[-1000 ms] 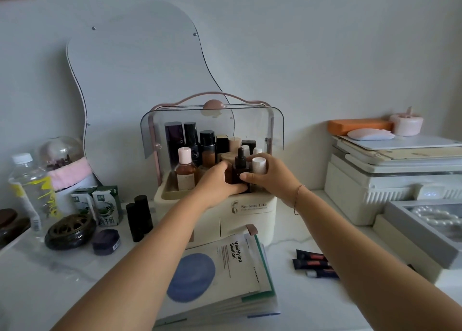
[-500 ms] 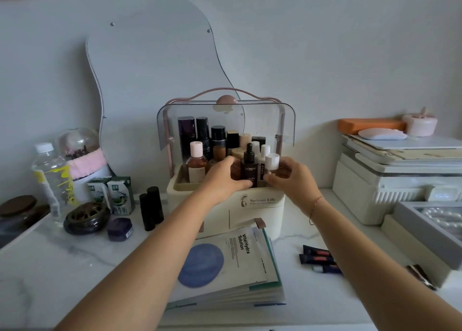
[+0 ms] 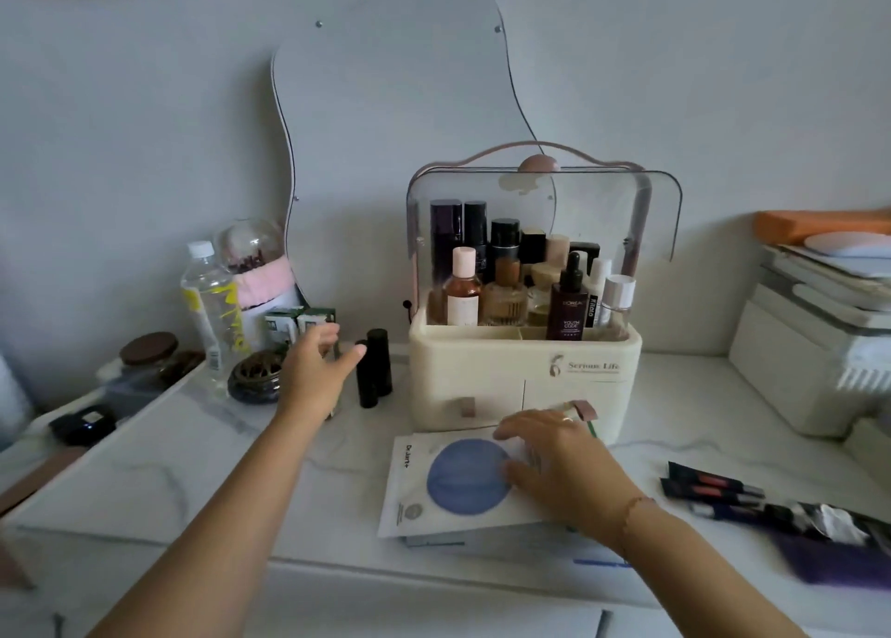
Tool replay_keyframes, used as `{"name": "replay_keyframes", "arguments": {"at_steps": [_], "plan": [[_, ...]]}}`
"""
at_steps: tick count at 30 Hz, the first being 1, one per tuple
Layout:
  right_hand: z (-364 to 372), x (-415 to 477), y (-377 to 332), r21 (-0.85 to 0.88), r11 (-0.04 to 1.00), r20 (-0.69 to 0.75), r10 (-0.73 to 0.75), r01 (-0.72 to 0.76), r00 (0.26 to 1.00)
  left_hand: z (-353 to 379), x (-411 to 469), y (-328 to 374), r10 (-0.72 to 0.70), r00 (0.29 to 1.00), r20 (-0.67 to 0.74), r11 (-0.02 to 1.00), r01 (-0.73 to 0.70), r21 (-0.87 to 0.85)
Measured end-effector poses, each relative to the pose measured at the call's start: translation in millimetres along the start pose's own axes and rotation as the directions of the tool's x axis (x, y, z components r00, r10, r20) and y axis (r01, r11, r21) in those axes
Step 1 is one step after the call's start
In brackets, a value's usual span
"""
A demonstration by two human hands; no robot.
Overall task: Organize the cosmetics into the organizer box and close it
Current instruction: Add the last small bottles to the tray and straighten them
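Organizer box (image 3: 525,382), cream with two front drawers (image 3: 482,391) both pushed in, stands just beyond the right hand (image 3: 561,466) and to the right of the left hand (image 3: 316,372). Its clear lid (image 3: 545,213) is swung up, leaving the top tray uncovered. Bottles stand upright and closely packed in that tray: a pink-capped bottle (image 3: 464,290) at the front left, an amber perfume bottle (image 3: 506,300) beside it, a dark dropper bottle (image 3: 569,312) toward the front right, a white-capped clear bottle (image 3: 618,300) just beside that at the right wall, and tall dark bottles (image 3: 446,237) along the back row. The right hand lies palm down on a stack of sheet-mask packets (image 3: 434,488), fingers loosely laid over the top packet and curled round nothing; the stack lies flat at the foot of the box. The left hand is released, fingers spread and holding nothing, its thumb just beside two upright black tubes (image 3: 373,372) that stand between it and the box; blur hides whether it touches them. Past its fingertips sit two small green-and-white cartons (image 3: 299,324), and to its left a dark round burner (image 3: 255,377) and a clear water bottle (image 3: 212,309). Right of the right hand, apart from the box, several dark squeeze tubes (image 3: 713,488) lie flat on the white tabletop (image 3: 144,483).
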State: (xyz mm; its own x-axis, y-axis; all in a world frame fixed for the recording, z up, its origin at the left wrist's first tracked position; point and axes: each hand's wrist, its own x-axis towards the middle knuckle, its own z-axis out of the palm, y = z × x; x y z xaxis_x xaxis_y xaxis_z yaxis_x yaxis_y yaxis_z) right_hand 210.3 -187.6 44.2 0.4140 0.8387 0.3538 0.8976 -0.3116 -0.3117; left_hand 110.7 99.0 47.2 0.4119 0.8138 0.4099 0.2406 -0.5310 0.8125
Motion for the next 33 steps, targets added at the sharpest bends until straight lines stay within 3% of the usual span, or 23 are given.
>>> {"name": "replay_keyframes", "arguments": {"at_steps": [2,5,8,11,14,18,21,25,29,33], "plan": [[10,-2,3,0.011,1.0,0.047,0.009,-0.009,0.999,6,4,-6,0.032,0.997,0.073,0.995,-0.039,0.095],[17,-6,5,0.066,0.997,-0.001,0.042,-0.042,0.999,14,10,-7,0.057,0.992,0.111,0.97,-0.082,0.23],[14,-6,4,0.086,0.994,-0.161,0.084,-0.071,0.983,21,12,-7,0.033,0.995,0.097,0.956,-0.059,0.288],[0,6,7,0.001,0.999,-0.418,0.034,-0.037,0.908,24,11,-8,0.044,0.998,0.052,0.962,-0.056,0.268],[-11,21,10,-0.117,0.993,-0.422,-0.027,-0.025,0.906,24,8,-6,0.08,0.997,0.019,0.968,-0.082,0.239],[-3,28,14,-0.23,0.973,-0.322,-0.048,-0.029,0.946,14,4,3,0.102,0.991,-0.085,0.99,-0.093,0.109],[0,31,17,-0.199,0.98,-0.345,-0.051,-0.02,0.937,-3,2,22,0.124,0.978,-0.17,0.979,-0.149,-0.139],[1,33,16,-0.129,0.992,-0.381,-0.041,-0.009,0.924,-12,-10,60,0.223,0.967,-0.125,0.901,-0.254,-0.351],[1,33,17,-0.11,0.994,-0.386,-0.046,0.004,0.921,1,-17,90,0.288,0.956,-0.063,0.876,-0.29,-0.385],[1,34,16,-0.085,0.996,-0.389,-0.037,0.004,0.92,11,-16,105,0.287,0.953,-0.094,0.876,-0.301,-0.377]]}}
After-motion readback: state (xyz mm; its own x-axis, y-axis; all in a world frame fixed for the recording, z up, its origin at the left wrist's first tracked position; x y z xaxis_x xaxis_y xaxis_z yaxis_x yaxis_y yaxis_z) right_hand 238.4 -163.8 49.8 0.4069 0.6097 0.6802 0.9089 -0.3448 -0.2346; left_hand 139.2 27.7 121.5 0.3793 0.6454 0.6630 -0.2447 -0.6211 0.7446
